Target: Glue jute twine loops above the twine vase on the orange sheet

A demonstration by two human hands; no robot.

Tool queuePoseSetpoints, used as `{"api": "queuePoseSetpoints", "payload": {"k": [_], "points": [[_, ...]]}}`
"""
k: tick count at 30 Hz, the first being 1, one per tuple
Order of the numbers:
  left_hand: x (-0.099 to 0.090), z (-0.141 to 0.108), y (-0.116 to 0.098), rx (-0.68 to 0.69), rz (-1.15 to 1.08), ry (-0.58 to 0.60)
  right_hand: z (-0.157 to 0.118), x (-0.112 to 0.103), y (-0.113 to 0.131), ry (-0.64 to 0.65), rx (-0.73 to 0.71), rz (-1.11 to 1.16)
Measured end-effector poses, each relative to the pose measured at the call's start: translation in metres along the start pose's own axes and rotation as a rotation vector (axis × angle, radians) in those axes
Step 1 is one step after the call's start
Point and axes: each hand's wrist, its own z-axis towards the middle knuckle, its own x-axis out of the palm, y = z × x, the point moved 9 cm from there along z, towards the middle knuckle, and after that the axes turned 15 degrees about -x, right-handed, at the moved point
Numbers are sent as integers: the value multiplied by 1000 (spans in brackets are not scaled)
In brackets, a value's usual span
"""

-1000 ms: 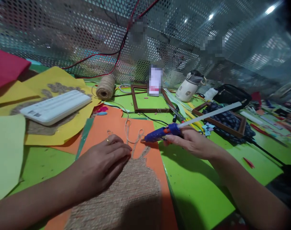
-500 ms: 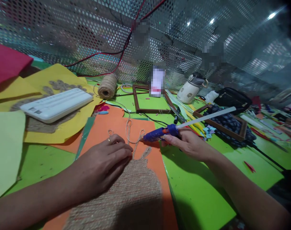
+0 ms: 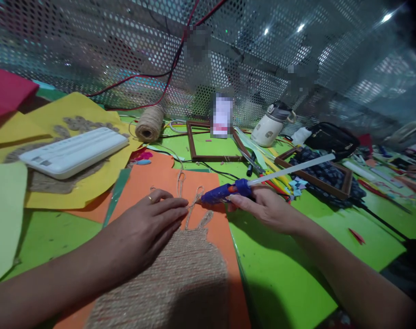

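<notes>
Mid-frame, the string [image 3: 190, 214] ran lengthwise up the orange paper [image 3: 149, 175] between the hands — nearer the left hand [image 3: 151, 226], whose fingers touched down there, pinching or not I couldn't tell — while the right hand [image 3: 271, 208] gripped the glue gun [image 3: 224, 193], tip beside the loop.

Near the centre of the frame, our right hand [image 3: 267, 209] grips a blue hot-glue gun [image 3: 221, 193], a pale glue stick [image 3: 293, 168] jutting from its rear. Its nozzle meets a loop of jute twine [image 3: 189, 214] on orange paper [image 3: 153, 176]. Our left hand [image 3: 149, 224] lies left of that loop, fingertips beside the twine. At bottom centre we see a jute-covered shape [image 3: 197, 256]; at upper centre, a twine spool [image 3: 152, 119]; at centre left, a white power bank [image 3: 76, 151] above yellow paper [image 3: 94, 186].
</notes>
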Motion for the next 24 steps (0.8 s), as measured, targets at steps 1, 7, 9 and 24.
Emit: {"api": "queuePoseSetpoints", "payload": {"k": [1,7,9,24], "points": [[0,0,-1,4,5,-3,0,-1,-1,-9,8,-4],[2,0,2,-60,10,21,0,-1,-3,-11,27,23],[3,0,4,-94,2,46,-1,-1,-5,-12,38,30],[7,-3,22,-208,-70,61,-2,-1,-2,-45,47,-15]]}}
